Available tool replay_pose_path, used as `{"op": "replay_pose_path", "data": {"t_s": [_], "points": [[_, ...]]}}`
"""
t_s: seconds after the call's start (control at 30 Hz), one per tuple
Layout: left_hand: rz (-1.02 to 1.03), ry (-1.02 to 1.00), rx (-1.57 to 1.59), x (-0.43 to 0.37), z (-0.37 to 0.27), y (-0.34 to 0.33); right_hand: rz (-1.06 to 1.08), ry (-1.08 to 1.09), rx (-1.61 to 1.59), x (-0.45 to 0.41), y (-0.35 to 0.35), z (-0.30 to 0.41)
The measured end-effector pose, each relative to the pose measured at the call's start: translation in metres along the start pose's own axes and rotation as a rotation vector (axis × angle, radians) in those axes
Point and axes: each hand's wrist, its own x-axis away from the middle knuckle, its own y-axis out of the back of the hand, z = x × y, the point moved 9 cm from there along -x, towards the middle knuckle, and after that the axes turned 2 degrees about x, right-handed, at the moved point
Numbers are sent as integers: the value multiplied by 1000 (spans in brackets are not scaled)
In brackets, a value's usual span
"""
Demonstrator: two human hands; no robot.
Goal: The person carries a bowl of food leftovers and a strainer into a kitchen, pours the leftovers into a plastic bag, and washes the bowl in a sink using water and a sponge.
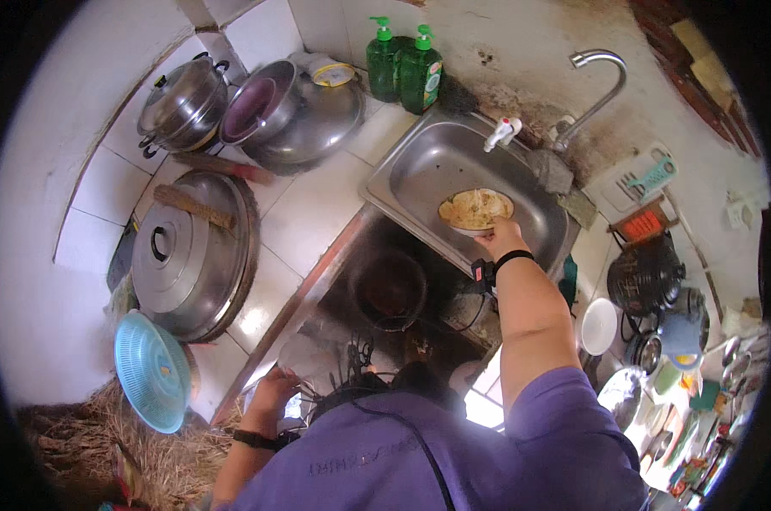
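Observation:
My right hand [503, 236] grips the near rim of a white bowl [465, 231] inside the stainless steel sink [411, 150]. Yellowish-brown food or residue [475, 207] covers the inside of the bowl, which is tilted so that its inside faces up at me. A small white tap [503, 133] juts out from the wall over the sink's back edge. Low beside my body, near the front edge of the tiled counter [283, 220], my left hand [277, 386] has its fingers curled. Whether it holds anything is unclear.
Left on the counter sit a large lidded pan [174, 274], a steel pot [184, 105], metal basins [321, 121] and a light-blue plastic basket [152, 370]. Two green pump bottles [403, 67] stand behind the sink. A curved faucet [609, 96] rises right; straw [168, 460] lies lower left.

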Motion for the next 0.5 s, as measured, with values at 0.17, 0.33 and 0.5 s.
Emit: {"op": "replay_pose_path", "data": {"t_s": [0.17, 0.33, 0.5], "points": [[-287, 387, 683, 3, 9, -8, 88, -54, 39, -50, -10, -18], [-318, 443, 658, -5, 15, -13, 229, 2, 25, -82, -11, -37], [-225, 359, 599, -28, 5, -17, 267, -60, 296, -83, 5, -40]]}}
